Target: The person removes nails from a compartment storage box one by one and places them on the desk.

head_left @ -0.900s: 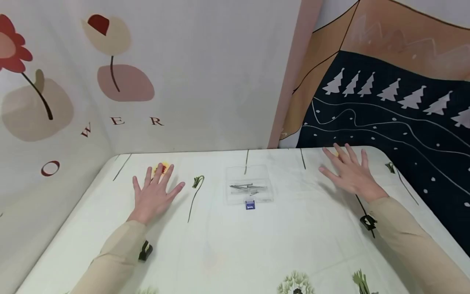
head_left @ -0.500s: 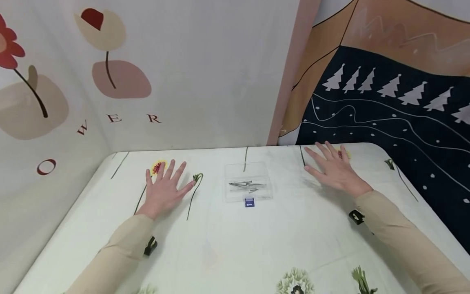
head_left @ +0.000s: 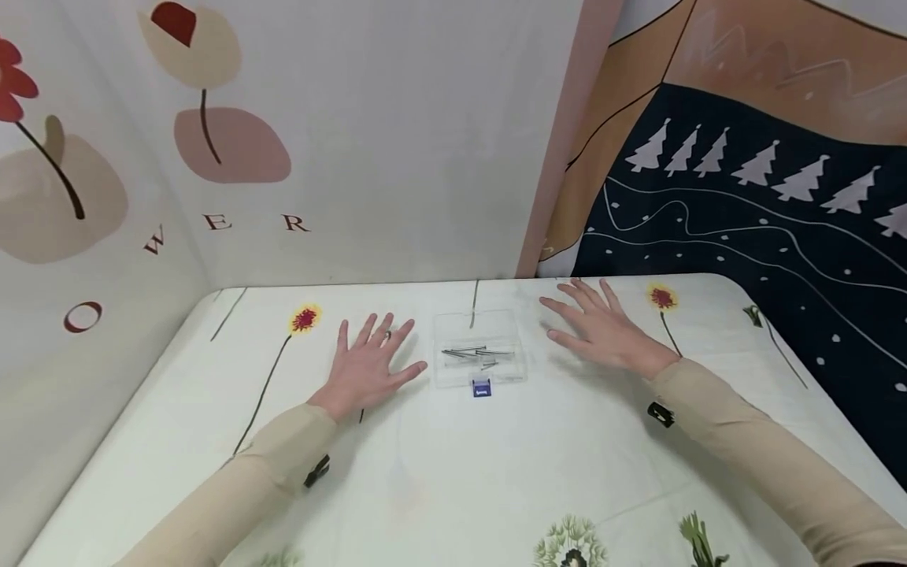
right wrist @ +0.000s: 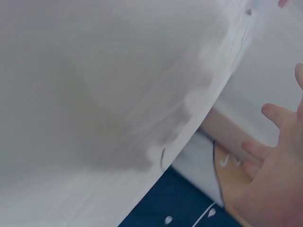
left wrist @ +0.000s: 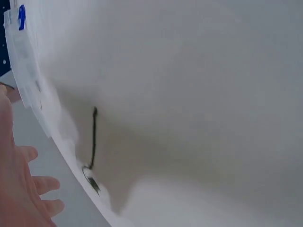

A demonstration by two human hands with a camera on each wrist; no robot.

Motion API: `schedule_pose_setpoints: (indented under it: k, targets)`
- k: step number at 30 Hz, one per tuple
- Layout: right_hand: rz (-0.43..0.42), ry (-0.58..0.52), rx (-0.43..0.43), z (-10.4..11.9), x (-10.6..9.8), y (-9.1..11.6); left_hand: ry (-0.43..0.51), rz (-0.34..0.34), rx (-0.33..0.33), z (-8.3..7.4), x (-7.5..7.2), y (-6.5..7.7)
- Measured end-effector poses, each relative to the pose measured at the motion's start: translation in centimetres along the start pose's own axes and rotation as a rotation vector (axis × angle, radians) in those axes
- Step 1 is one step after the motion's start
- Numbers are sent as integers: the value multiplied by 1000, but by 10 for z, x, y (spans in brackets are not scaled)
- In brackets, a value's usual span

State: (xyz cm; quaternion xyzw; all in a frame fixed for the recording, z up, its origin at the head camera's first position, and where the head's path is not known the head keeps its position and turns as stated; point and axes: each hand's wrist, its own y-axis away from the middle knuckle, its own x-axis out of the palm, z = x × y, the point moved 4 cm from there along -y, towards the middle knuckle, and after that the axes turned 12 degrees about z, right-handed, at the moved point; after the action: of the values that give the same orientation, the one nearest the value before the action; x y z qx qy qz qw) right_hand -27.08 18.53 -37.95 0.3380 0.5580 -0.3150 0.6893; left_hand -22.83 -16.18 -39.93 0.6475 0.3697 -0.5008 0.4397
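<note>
A clear plastic box (head_left: pixel 453 378) with a blue latch (head_left: pixel 482 387) lies toward the back of the table, and several metal nails (head_left: pixel 468 352) show inside it. My left hand (head_left: pixel 367 368), a ring on one finger, hovers just left of the box with its fingers spread. On the other side my right hand (head_left: pixel 602 329) is held over the cloth, fingers spread too. Both hands hold nothing. In the left wrist view the box (left wrist: pixel 23 61) stands out past the left hand (left wrist: pixel 21 184). The right wrist view shows the right hand (right wrist: pixel 279 165) above the cloth.
A white cloth (head_left: pixel 453 488) printed with flowers covers the table. Behind it hangs a pale curtain (head_left: pixel 397 157), with a dark tree-patterned fabric (head_left: pixel 737 213) at the right. The table's back edge runs close behind both hands.
Both hands have moved inward toward the box, the left hand to the right and the right hand to the left. The box lies where it was on the table.
</note>
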Motion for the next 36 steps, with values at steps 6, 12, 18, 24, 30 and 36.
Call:
schedule_pose_setpoints:
  k: [6, 12, 18, 24, 30, 36]
  targets:
    - [-11, 23, -72, 19, -1, -7, -32, 49, 51, -22, 6, -8]
    - [4, 8, -120, 32, 5, -15, -29, 100, 75, -39, 12, -13]
    - [-4, -28, -188, 45, 10, -22, -22, 119, 69, -44, 10, -20]
    - [42, -64, -285, 58, 15, -27, -38, 154, 97, -48, 8, -30]
    - [42, -184, -277, 62, 17, -34, -37, 193, 114, -52, 3, -39]
    - [49, -298, -229, 60, 21, -45, 28, 199, 150, -49, 3, -46]
